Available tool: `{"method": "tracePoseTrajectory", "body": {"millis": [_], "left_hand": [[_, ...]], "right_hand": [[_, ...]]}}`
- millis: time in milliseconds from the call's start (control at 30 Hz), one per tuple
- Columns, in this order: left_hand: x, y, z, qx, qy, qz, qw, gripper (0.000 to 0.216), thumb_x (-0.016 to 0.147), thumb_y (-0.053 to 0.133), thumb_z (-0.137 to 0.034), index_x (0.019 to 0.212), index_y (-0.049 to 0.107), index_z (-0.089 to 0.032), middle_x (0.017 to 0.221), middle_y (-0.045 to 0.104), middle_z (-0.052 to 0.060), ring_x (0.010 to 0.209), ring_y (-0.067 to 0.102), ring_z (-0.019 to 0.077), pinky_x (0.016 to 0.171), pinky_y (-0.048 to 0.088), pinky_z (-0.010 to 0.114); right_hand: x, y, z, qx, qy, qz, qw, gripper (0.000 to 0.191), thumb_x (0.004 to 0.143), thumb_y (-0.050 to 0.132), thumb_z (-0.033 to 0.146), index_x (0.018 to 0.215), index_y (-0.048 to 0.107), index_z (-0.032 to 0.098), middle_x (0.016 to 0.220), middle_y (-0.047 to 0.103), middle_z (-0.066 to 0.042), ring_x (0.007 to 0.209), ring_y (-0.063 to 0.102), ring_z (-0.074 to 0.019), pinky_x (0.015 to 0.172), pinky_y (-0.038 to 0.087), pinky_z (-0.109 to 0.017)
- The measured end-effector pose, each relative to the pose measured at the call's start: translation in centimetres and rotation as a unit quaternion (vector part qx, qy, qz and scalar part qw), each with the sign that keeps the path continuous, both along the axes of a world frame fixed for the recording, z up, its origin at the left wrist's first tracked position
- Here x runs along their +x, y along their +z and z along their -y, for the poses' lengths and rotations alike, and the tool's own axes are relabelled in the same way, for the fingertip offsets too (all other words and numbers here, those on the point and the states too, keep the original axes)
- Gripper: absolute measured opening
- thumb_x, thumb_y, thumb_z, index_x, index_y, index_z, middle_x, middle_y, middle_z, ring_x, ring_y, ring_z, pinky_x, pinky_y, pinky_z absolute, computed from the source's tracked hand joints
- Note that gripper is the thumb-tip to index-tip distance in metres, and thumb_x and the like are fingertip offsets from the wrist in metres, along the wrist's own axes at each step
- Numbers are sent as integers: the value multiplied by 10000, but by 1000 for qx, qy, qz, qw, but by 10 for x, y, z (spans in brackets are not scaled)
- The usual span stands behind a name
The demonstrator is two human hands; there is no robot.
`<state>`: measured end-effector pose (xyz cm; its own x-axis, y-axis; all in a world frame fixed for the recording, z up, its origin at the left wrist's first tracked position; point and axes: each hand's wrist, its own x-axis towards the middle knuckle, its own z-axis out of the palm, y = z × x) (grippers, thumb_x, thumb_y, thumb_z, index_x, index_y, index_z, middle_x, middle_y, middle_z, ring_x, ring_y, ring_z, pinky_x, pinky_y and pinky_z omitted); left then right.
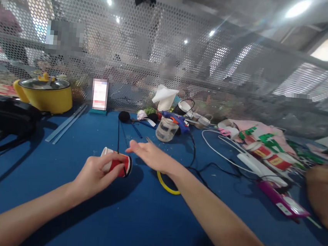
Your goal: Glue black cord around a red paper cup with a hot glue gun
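Note:
My left hand point(98, 174) is wrapped round a red and white paper cup point(106, 165) tipped on its side, its dark-edged end facing right. Black yarn point(118, 136) runs from a black yarn ball point(124, 116) down to the cup and lies across it. Just right of the cup, my right hand point(149, 154) is in the air with its fingers stretched out to the left, and I see nothing held in it. A thin pointed tip point(148, 140) shows behind that hand; the rest of it is hidden. Under my right forearm lies a yellow ring point(167, 188), partly covered.
A blue glue gun point(183, 124) rests by a clear plastic jar point(166, 130). Left are a yellow pot point(49, 96), clear strips point(67, 123) and a lit phone point(100, 94). Right are cables, a white power strip point(259, 169), more cups point(279, 161) and another person's hand point(322, 179).

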<state>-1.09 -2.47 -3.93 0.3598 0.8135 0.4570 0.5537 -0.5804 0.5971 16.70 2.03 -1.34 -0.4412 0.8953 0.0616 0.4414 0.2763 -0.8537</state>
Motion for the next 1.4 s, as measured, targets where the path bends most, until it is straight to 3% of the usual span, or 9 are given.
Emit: {"method": "tracePoseTrajectory", "body": {"millis": [100,200,300,400,500,667,1033,1400], "left_hand": [[0,0,2,42,-52,-32,997,151,779,471,-184,870,592,-196,613,667,-27,475,566,75,502,429,163],[0,0,3,37,-54,-43,997,141,776,474,-179,849,593,-198,600,657,-32,464,553,74,497,421,165],[2,0,2,-16,-9,-7,1000,180,769,496,-231,926,576,-195,665,665,-20,510,566,87,515,429,174],[4,-1,-1,-112,49,77,989,276,741,536,-331,967,565,-176,704,660,5,539,566,111,496,431,189],[5,-3,-5,-195,62,146,968,338,715,557,-391,959,572,-158,673,638,14,504,540,110,455,413,190],[5,-6,-8,-246,59,176,951,371,696,577,-399,971,578,-150,673,626,25,504,532,118,469,409,211],[10,-1,-2,-261,47,161,951,356,692,575,-397,951,579,-153,639,618,7,499,530,116,464,406,209],[11,2,8,-181,33,134,974,283,712,560,-370,903,600,-164,774,666,46,602,587,143,546,458,228]], "right_hand": [[-26,-18,3,-145,85,-122,978,459,756,415,561,742,647,165,679,624,-31,673,565,-149,628,427,-278],[-31,-22,6,-190,39,-255,947,277,654,622,418,775,637,170,764,626,-18,696,562,-132,661,434,-273],[-22,-18,6,-139,-12,-287,948,161,639,644,322,678,645,165,751,627,-7,716,553,-116,716,413,-267],[-11,-14,3,-78,-57,-282,954,144,668,619,309,684,655,170,688,618,3,647,521,-93,649,393,-243],[-6,-12,-1,-65,-84,-302,947,146,663,624,303,689,650,162,643,594,8,564,475,-74,562,366,-226],[-7,-12,-2,-10,-118,-276,954,154,658,627,291,671,635,138,604,573,7,537,454,-71,544,359,-228],[-6,-13,-2,58,-134,-204,968,202,691,589,332,643,603,137,584,556,1,533,461,-86,536,363,-235],[-5,-22,-7,73,-123,-125,982,250,718,550,371,605,572,149,549,526,13,491,421,-84,498,338,-225]]}}
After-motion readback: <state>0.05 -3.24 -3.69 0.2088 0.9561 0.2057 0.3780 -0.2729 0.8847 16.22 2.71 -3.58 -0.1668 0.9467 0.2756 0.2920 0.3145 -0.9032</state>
